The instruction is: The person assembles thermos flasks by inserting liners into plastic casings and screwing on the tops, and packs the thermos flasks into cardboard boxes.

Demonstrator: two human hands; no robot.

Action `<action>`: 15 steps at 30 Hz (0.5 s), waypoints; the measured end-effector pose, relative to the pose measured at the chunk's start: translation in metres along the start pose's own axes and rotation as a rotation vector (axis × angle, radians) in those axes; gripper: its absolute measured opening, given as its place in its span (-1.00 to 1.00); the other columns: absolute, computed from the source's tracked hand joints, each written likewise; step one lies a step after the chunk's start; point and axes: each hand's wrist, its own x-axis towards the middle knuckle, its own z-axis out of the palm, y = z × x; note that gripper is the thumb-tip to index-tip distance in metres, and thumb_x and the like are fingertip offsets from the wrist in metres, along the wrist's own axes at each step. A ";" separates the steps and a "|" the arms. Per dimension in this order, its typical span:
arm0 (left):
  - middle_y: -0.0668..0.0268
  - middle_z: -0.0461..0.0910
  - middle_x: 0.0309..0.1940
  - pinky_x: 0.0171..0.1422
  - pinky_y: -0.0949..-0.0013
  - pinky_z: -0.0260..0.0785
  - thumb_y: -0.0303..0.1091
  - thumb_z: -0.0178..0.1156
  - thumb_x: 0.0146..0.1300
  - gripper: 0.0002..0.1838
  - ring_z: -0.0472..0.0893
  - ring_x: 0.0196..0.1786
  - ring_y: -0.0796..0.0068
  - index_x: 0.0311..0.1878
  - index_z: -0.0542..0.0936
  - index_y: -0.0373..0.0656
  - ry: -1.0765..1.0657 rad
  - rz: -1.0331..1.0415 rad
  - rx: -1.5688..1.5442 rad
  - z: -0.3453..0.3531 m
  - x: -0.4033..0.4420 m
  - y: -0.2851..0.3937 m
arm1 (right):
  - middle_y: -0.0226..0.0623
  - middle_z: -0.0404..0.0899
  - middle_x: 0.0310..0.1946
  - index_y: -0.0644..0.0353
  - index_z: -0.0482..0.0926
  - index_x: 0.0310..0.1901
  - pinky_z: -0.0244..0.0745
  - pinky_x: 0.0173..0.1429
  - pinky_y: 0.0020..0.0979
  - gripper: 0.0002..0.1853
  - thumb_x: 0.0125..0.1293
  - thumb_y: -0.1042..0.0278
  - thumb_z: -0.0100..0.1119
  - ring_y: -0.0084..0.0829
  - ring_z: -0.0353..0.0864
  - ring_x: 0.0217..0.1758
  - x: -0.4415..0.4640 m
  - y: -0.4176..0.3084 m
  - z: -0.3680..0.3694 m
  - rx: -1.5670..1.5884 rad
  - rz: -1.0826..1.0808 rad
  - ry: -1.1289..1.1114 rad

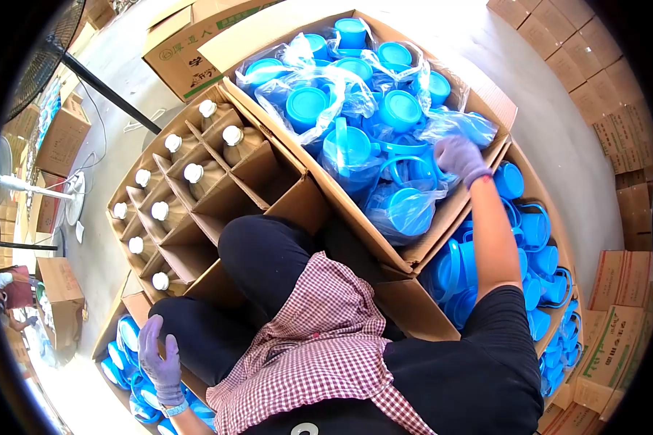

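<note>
My right hand [461, 158], in a thin purple glove, reaches over the right side of a big carton [326, 174] of blue lidded cups [401, 110]. Its fingers are curled beside a blue handled cup [412, 171] and crumpled clear plastic bags [453, 127]; what they grip is hidden. Many of the cups are wrapped in such bags. My left hand [159, 360], gloved too, is held out at the lower left with fingers apart and nothing in it. Below it lie more blue cups [128, 335] in another box.
Left of the cups, a divided carton [196, 254] holds several brown bottles [243, 145] with white caps; some compartments hold none. Unwrapped blue cups [533, 225] fill a carton on the right. A fan pole [112, 90] stands at left; stacked cartons [617, 348] line the right. Another person [18, 290] is at far left.
</note>
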 end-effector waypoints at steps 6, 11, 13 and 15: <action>0.04 0.66 0.16 0.40 0.10 0.42 -0.29 0.32 0.30 -0.59 0.61 0.25 0.00 0.18 0.65 -0.25 -0.033 0.157 -0.027 0.000 0.025 0.035 | -0.19 0.79 -0.25 0.18 0.71 -0.01 0.68 -0.16 -0.37 -0.71 0.35 0.21 0.25 -0.34 0.78 -0.30 -0.085 -0.086 -0.048 0.846 -0.197 -0.050; 0.04 0.66 0.14 0.37 0.09 0.44 -0.28 0.32 0.29 -0.60 0.63 0.22 -0.01 0.15 0.67 -0.25 -0.033 0.232 -0.028 0.003 0.029 0.044 | -0.22 0.79 -0.22 0.22 0.74 0.02 0.65 -0.22 -0.44 -0.68 0.47 0.16 0.20 -0.46 0.73 -0.35 -0.119 -0.101 -0.085 1.090 -0.159 -0.783; 0.05 0.67 0.13 0.36 0.08 0.44 -0.29 0.32 0.28 -0.61 0.63 0.21 -0.02 0.14 0.67 -0.25 -0.034 0.240 -0.053 0.004 0.030 0.049 | -0.28 0.77 -0.30 0.23 0.75 -0.05 0.57 -0.30 -0.46 -0.69 0.44 0.16 0.24 -0.50 0.68 -0.41 -0.102 -0.077 -0.066 0.860 -0.376 -0.009; 0.04 0.67 0.13 0.37 0.10 0.44 -0.26 0.31 0.31 -0.60 0.63 0.21 -0.01 0.15 0.66 -0.26 -0.053 0.243 -0.064 0.003 0.028 0.054 | -0.35 0.73 -0.38 0.23 0.75 -0.12 0.48 -0.37 -0.46 -0.71 0.40 0.15 0.29 -0.54 0.62 -0.47 -0.070 -0.064 -0.025 0.738 -0.296 0.330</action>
